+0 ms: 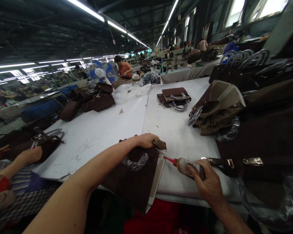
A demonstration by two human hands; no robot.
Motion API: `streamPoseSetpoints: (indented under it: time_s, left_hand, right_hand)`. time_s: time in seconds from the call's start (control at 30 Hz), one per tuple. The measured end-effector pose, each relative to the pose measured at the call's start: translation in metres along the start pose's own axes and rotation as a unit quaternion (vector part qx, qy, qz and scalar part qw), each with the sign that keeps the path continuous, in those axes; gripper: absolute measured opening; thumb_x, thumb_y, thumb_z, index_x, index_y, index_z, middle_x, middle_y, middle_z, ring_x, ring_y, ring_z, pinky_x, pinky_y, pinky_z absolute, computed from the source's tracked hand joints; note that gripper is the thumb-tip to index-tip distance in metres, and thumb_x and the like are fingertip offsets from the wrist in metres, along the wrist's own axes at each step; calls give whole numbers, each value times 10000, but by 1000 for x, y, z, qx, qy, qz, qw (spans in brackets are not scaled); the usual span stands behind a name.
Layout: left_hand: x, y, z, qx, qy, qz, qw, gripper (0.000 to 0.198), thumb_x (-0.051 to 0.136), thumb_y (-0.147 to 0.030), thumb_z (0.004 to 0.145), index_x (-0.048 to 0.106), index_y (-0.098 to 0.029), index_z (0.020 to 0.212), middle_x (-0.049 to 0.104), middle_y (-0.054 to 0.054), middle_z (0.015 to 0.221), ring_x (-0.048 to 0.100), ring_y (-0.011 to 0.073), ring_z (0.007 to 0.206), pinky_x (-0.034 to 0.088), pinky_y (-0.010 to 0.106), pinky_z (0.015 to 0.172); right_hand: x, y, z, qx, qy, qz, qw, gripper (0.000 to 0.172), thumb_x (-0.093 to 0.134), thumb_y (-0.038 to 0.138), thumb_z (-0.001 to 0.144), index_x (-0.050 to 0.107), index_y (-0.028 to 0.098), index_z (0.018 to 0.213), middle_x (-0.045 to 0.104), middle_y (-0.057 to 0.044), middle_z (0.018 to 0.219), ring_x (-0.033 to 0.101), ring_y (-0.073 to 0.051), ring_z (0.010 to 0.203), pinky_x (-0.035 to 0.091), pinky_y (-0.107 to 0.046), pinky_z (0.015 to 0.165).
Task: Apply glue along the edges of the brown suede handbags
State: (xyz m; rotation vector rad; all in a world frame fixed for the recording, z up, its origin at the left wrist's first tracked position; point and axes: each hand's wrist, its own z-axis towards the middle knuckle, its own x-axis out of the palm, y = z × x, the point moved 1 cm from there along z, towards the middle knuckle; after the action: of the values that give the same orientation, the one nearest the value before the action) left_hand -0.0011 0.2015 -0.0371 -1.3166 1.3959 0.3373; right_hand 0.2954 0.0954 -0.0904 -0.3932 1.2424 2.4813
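A dark brown handbag (136,178) lies on the white table (107,126) in front of me, its plastic-wrapped handle on top. My left hand (146,140) is closed on the bag's top flap at its far edge. My right hand (205,180) grips a glue bottle (184,165). The bottle's red nozzle points left at the flap beside my left hand.
Several brown bags lie about the table: a pile (92,99) at far left, a flat one (175,96) in the middle, an open one (217,107) at right. A buckled strap (251,161) lies right. Another person's hand (29,155) rests on a bag at left. A blue fan (104,72) stands behind.
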Motion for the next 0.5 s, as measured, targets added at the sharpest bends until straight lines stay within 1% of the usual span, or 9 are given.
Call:
streamPoseSetpoints:
  time_s: [0.1,0.17,0.3,0.5]
  left_hand:
    - [0,0,0,2,2,1,1000,335,649,-82,701,741,-197,1002,766,30,969,698,221,931,498,259,782]
    - [1,0,0,4,1,0,1000,336,647,-82,699,741,-199,999,764,29,970,697,221,930,498,261,786]
    - [1,0,0,9,0,-1,1000,333,643,-82,697,741,-195,994,763,33,986,695,226,939,500,269,803]
    - [1,2,1,11,2,-4,1000,345,643,-69,702,737,-200,1006,762,26,982,696,215,935,498,257,802]
  right_hand:
    - [-4,6,0,-13,44,10,999,138,642,353,964,602,260,871,600,8,742,586,-178,647,478,-306,614]
    - [-5,7,0,-20,56,12,998,131,637,354,968,609,261,879,606,-1,745,591,-187,656,484,-319,621]
    - [-3,1,3,-32,24,8,999,126,623,367,971,601,260,909,613,-27,778,597,-217,708,490,-363,671]
    - [-2,-2,7,-54,28,10,998,97,636,356,959,621,265,929,625,-28,765,603,-223,696,495,-374,672]
